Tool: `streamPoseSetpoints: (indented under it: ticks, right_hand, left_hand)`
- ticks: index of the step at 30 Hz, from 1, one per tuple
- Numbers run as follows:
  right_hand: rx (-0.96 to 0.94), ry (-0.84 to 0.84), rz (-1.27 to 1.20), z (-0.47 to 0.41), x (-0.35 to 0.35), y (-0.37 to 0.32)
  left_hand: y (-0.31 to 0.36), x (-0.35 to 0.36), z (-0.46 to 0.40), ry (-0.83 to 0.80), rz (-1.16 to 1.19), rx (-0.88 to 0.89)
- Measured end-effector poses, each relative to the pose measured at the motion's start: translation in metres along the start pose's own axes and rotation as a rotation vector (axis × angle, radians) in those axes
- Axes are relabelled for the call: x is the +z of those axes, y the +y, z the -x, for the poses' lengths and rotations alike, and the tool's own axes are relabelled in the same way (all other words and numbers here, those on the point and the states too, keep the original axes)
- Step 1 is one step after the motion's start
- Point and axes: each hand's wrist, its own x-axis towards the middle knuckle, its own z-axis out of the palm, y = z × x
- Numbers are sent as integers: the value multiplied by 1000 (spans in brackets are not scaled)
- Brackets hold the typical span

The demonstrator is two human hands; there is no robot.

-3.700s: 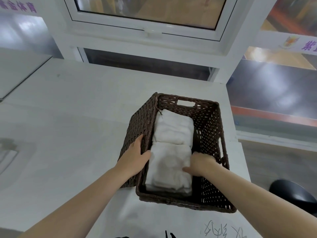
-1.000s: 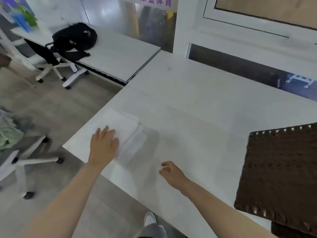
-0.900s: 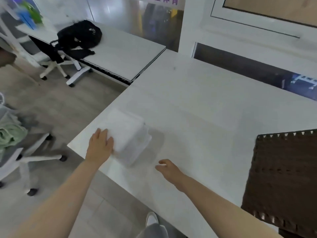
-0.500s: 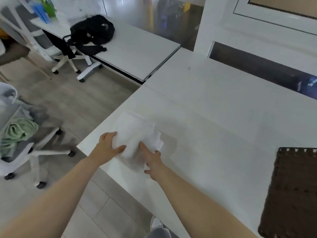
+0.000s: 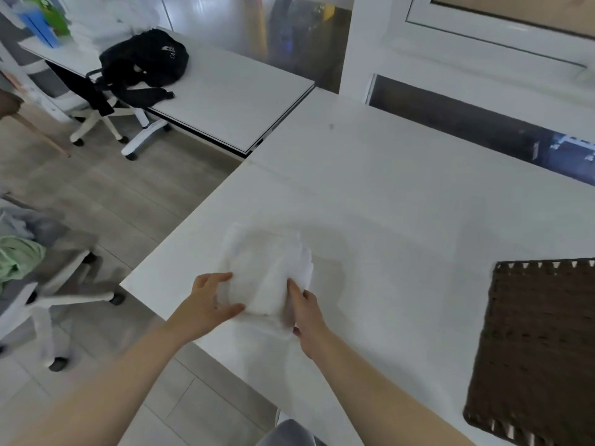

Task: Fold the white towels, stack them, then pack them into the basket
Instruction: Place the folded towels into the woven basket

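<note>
A stack of folded white towels (image 5: 264,268) is near the left corner of the white table (image 5: 402,201), held between both hands and seemingly raised a little off the surface. My left hand (image 5: 209,300) grips its near left side, thumb under the edge. My right hand (image 5: 302,310) clasps its near right side. The dark brown wicker basket (image 5: 541,342) stands at the right edge of the view, only its outer left wall showing; its inside is hidden.
The table's near-left edge (image 5: 180,230) drops to the wooden floor. A second white desk (image 5: 225,101) with a black backpack (image 5: 145,66) stands at the back left. White office chairs (image 5: 48,300) are on the left, one with green cloth.
I turned from the basket to the table's left corner. My left hand reached the towel stack, my right hand joined it, and both have pulled the stack toward the right.
</note>
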Motion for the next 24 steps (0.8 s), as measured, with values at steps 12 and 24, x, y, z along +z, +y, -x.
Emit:
streamPoseSetpoints:
  ticks: [12,24]
  right_hand:
    - [-23,420,-35,67,-181,54]
    - [-159,382,29,127,-290,68]
  left_hand:
    - [99,139,46,-322,-27,255]
    - [151,209,71,-396,-57,323]
